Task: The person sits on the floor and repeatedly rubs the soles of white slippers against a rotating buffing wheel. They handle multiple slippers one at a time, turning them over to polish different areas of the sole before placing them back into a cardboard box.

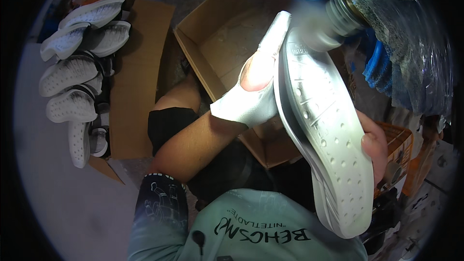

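A long white shoe sole [338, 140], its underside dotted with small round dimples, is held tilted in front of me, with a grey band along its left side. My left hand [253, 84] wears a white fingerless glove, and one digit wrapped in white points up along the sole's upper left edge. The other fingers of that hand are hidden behind the sole. On the opposite edge, my right hand [375, 147] grips with its fingers bent around. The sole's upper end meets or overlaps a blurred round machine head [311, 24] on a ridged metal shaft [345, 14].
Several white-soled shoes with dark parts [70, 75] are piled at the left beside a cardboard flap [135, 77]. An open cardboard box [208, 34] lies beyond my left arm. Clear plastic sheeting [420, 53] and blue hose [379, 65] hang at right, above an orange crate [398, 140].
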### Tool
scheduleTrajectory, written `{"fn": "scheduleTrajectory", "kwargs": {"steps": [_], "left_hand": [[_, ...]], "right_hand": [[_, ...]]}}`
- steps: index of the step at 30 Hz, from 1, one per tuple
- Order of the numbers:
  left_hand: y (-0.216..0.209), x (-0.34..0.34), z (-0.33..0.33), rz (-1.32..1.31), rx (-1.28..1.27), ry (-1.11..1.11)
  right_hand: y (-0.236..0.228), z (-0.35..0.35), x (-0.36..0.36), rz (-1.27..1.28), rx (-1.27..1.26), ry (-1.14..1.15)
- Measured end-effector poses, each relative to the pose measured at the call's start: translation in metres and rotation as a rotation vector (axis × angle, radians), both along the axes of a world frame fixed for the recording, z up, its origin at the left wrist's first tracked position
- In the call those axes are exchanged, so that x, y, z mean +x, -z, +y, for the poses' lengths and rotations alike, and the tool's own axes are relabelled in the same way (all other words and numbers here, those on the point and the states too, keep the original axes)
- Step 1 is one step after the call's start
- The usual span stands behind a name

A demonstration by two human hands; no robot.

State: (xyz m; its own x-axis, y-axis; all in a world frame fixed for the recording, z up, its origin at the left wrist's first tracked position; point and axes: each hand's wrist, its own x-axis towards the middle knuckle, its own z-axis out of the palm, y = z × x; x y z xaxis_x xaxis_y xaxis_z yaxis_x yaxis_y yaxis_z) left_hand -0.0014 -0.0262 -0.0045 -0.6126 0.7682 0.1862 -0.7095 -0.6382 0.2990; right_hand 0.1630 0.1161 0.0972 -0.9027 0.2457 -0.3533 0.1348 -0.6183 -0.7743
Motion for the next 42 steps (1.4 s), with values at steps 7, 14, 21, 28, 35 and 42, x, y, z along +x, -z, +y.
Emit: {"fn": "scheduleTrajectory", "kwargs": {"steps": [7,14,21,28,35,42], "left_hand": [[-0.013,0.013,0.002,0.118,-0.106,-0.163],[-0.010,0.011,0.008,0.374,-0.127,-0.371],[-0.012,0.005,-0.003,0.052,-0.161,-0.229],[0.000,-0.022,-0.003,-0.400,0.137,0.169],[-0.008,-0.006,0.025,-0.355,0.239,0.236],[-0.022,0.014,0.030,-0.153,-0.029,0.002]], "right_hand": [[0.001,0.019,0.011,-0.104,0.159,-0.105],[-0.005,0.017,0.006,-0.091,0.151,-0.228],[0.012,0.009,-0.002,0.030,0.016,-0.181],[0.020,0.043,-0.049,-0.061,0.179,-0.462],[0.026,0.079,-0.042,-0.003,0.406,-0.314],[0.022,0.083,-0.048,0.043,0.478,-0.236]]}}
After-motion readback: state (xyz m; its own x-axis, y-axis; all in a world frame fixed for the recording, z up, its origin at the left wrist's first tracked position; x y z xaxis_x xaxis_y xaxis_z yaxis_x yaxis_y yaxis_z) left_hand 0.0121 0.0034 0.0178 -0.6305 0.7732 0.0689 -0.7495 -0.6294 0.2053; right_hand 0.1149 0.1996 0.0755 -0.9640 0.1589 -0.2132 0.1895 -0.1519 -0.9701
